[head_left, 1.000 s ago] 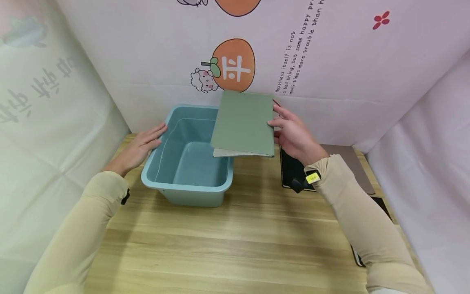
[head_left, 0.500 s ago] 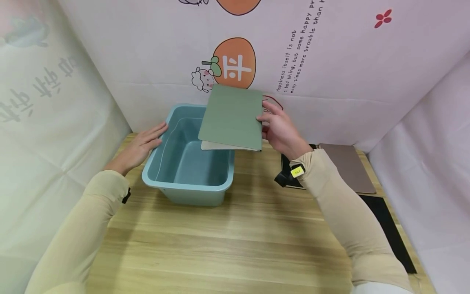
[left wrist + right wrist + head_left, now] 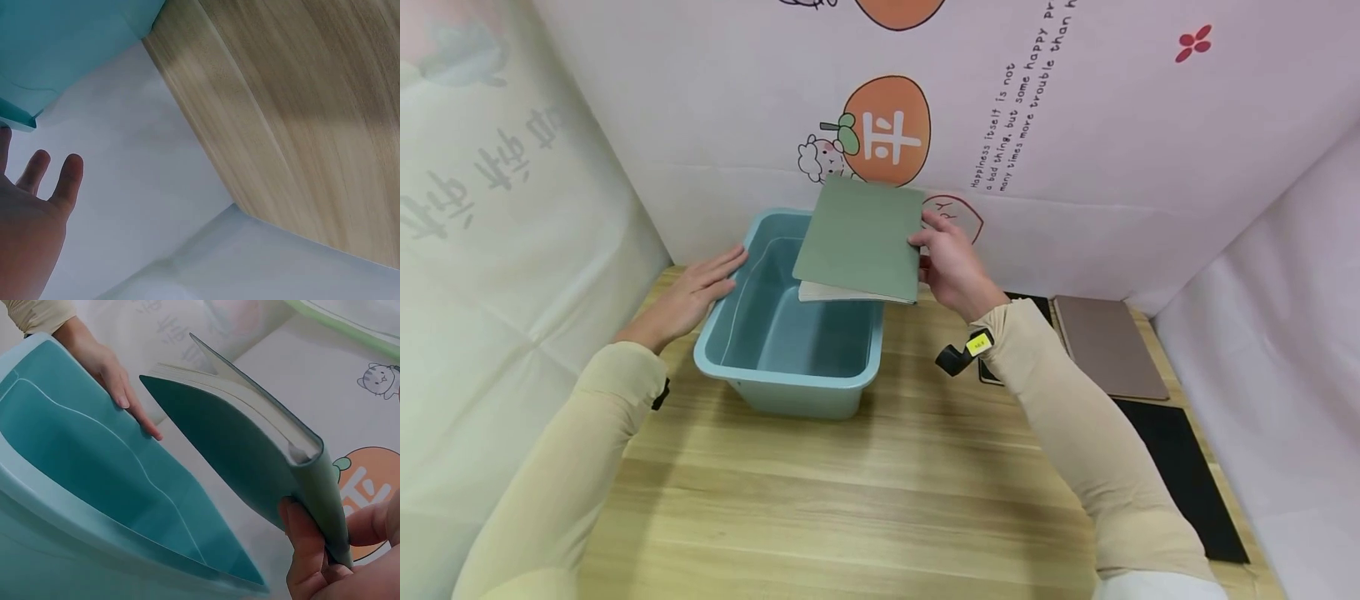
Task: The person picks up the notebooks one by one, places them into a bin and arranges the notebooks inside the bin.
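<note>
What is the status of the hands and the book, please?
Right hand gripping book by spine. Left hand on bin rim. Book aloft, no obstruction seen.

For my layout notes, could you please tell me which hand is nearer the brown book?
Right. The right hand holds the green book to the left of the brown book; the left hand is farther away, at the left rim of the bin.

Book [image 3: 859, 237]: sage green, off-white pages [image 3: 850, 293]. Bin [image 3: 790, 381]: light teal-blue. Tabletop [image 3: 820, 492]: yellowish wood grain. Sleeves [image 3: 1075, 425]: beige. Backdrop [image 3: 1112, 125]: white, orange fruit print [image 3: 887, 131]. Second book [image 3: 1112, 348]: brown.
</note>
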The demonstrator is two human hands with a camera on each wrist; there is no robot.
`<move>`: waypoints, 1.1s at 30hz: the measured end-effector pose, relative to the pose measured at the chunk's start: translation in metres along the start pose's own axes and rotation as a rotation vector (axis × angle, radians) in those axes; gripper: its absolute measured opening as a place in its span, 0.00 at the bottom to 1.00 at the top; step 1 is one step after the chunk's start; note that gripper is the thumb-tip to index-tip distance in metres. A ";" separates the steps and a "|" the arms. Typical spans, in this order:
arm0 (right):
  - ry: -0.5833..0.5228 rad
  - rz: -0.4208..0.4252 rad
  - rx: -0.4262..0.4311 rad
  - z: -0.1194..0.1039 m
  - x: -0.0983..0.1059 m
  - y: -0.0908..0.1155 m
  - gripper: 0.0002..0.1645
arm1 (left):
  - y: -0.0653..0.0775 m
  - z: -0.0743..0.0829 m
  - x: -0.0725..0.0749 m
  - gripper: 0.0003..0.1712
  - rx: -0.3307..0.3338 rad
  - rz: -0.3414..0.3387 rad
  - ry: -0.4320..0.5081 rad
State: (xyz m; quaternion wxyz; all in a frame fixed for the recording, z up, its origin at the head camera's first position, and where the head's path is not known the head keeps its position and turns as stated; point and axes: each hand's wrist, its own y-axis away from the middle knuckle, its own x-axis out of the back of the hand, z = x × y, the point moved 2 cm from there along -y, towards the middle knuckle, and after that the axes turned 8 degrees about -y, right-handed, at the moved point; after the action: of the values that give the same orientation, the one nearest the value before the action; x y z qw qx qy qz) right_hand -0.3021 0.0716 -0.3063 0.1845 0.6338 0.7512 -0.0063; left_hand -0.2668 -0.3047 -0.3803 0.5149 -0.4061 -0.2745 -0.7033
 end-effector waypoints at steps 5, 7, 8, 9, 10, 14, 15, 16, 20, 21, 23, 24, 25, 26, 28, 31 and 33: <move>0.007 0.004 -0.014 0.009 -0.006 -0.004 0.39 | 0.001 0.003 0.001 0.32 -0.002 -0.007 0.000; 0.012 0.007 -0.022 0.012 -0.008 -0.004 0.39 | 0.001 0.004 0.001 0.32 0.000 -0.010 0.005; 0.013 0.011 -0.028 0.014 -0.010 -0.005 0.39 | 0.001 0.004 0.001 0.32 0.002 -0.012 0.007; 0.017 0.014 -0.029 0.015 -0.011 -0.005 0.39 | 0.001 0.003 0.001 0.32 0.001 -0.012 0.007; 0.020 0.017 -0.033 0.016 -0.013 -0.006 0.40 | 0.000 0.003 0.000 0.32 0.001 -0.012 0.009; 0.033 0.021 -0.036 0.020 -0.019 -0.010 0.39 | -0.001 0.000 -0.002 0.32 -0.007 -0.011 0.023; 0.038 0.019 -0.033 0.020 -0.020 -0.011 0.39 | -0.001 0.000 -0.002 0.31 -0.008 -0.011 0.028; 0.045 0.015 -0.031 0.020 -0.022 -0.012 0.39 | -0.001 0.000 -0.002 0.31 -0.007 -0.012 0.033; 0.073 0.008 -0.019 0.020 -0.025 -0.015 0.39 | -0.001 0.001 -0.003 0.30 -0.003 -0.013 0.047; 0.080 0.006 -0.015 0.020 -0.025 -0.016 0.39 | -0.001 0.001 -0.003 0.30 -0.004 -0.013 0.049; 0.100 0.004 -0.009 0.020 -0.026 -0.018 0.40 | -0.001 0.001 -0.002 0.30 -0.006 -0.013 0.052; 0.109 0.005 -0.007 0.020 -0.027 -0.018 0.40 | -0.001 0.001 -0.002 0.30 -0.007 -0.015 0.054; 0.119 0.005 -0.004 0.020 -0.028 -0.019 0.40 | 0.000 0.001 -0.002 0.30 -0.003 -0.017 0.052; 0.128 0.005 -0.004 0.020 -0.029 -0.019 0.40 | 0.000 0.001 -0.002 0.30 -0.001 -0.019 0.049; 0.145 0.003 -0.008 0.021 -0.031 -0.020 0.40 | 0.001 0.000 -0.002 0.30 0.003 -0.022 0.043; 0.158 -0.004 -0.017 0.023 -0.035 -0.020 0.40 | 0.002 0.000 -0.003 0.31 0.013 -0.026 0.042; 0.176 -0.007 -0.021 0.024 -0.038 -0.020 0.40 | 0.002 -0.002 -0.004 0.31 0.013 -0.024 0.051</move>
State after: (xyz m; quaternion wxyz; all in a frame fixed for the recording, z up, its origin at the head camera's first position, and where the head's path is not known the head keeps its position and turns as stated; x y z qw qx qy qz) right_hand -0.3099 0.0262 -0.3219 0.1244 0.6272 0.7668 0.0569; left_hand -0.2646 -0.3046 -0.3845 0.5161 -0.3812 -0.2706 -0.7177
